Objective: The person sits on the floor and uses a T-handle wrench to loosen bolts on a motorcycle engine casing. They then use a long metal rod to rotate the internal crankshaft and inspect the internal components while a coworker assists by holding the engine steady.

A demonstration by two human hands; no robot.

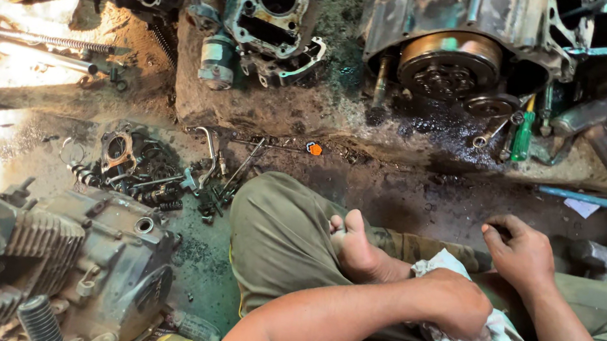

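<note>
We are counting three engine blocks: one finned engine at the lower left, one open crankcase at the top middle, and one clutch-side engine at the top right. We are seeing one green-handled screwdriver, one white rag, one long coil spring, one orange cap, and two hands, left and right.
</note>
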